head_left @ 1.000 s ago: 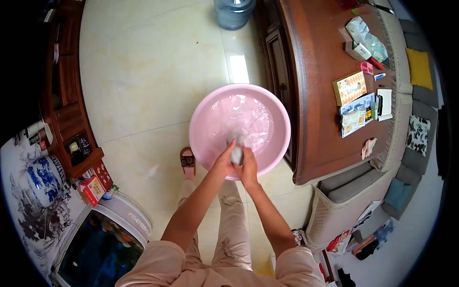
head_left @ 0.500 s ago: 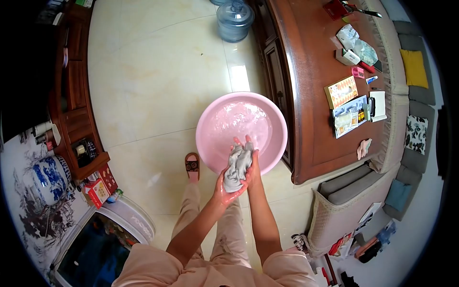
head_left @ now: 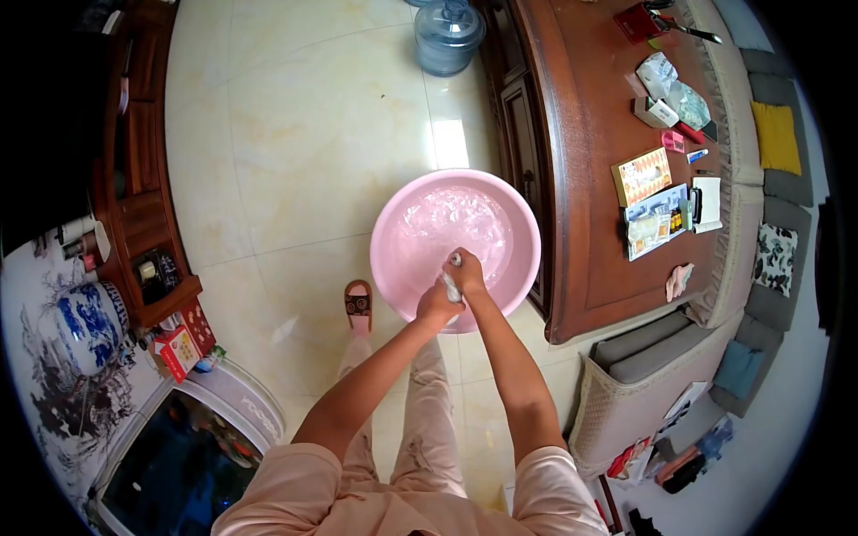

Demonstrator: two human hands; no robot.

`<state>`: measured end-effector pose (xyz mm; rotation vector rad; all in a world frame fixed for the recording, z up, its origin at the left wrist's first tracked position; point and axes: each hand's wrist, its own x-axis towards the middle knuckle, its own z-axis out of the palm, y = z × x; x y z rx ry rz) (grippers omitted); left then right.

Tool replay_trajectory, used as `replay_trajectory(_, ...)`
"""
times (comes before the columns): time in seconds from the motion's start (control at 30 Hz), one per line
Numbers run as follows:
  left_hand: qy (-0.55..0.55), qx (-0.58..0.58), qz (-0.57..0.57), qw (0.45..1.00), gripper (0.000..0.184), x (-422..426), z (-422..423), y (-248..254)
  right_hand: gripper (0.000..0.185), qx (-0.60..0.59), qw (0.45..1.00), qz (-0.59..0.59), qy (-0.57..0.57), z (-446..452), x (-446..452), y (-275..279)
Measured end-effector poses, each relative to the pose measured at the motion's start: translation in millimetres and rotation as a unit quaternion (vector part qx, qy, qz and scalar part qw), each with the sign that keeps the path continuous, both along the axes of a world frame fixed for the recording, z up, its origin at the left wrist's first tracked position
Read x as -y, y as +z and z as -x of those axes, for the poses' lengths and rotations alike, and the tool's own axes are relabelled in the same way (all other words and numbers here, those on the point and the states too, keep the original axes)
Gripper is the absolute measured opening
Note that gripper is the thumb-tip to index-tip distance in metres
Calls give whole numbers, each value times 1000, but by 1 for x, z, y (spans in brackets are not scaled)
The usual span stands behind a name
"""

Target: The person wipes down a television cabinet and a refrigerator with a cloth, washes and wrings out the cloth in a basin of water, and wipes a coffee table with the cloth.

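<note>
A grey wet cloth (head_left: 451,288) is bunched between my two hands, mostly covered by my fingers. My left hand (head_left: 437,303) is closed round its lower part, near the front rim of the basin. Just above and to the right, my right hand (head_left: 466,268) grips the upper part, with a bit of cloth poking out at the top. Both hands are over a pink basin (head_left: 382,246) on the floor. Water (head_left: 451,223) in it is rippled and catches the light.
A brown wooden table (head_left: 585,295) stands right of the basin, bearing boxes and papers. Blue water bottles (head_left: 447,40) stand behind it. A slippered foot (head_left: 358,305) is at the basin's left. A wooden cabinet (head_left: 143,214) and a fish tank (head_left: 179,456) line the left side.
The cloth lay loosely across both open palms and is now squeezed into a narrow bunch. My hands have closed round it, the right one above the left. The water surface shows more ripples.
</note>
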<state>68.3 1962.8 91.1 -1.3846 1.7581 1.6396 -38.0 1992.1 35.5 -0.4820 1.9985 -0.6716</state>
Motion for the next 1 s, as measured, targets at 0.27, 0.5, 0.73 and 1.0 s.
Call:
replay_trajectory(0.27,370,-167,-454,793,42,13,-21,64,30,357,915,158,-100,31,12,103)
replay_trajectory(0.5,467,-326,-789,231,51,-16,-5,159,45,567,605,526,-189,6,9,147)
replay_trajectory(0.73,395,-364,-774,336,71,-4,-9,171,30,600,556,494,-295,-6,4,200)
replay_trajectory(1.0,248,-214,-704,630,34,2,-20,86,32,454,824,107,-321,22,-7,145)
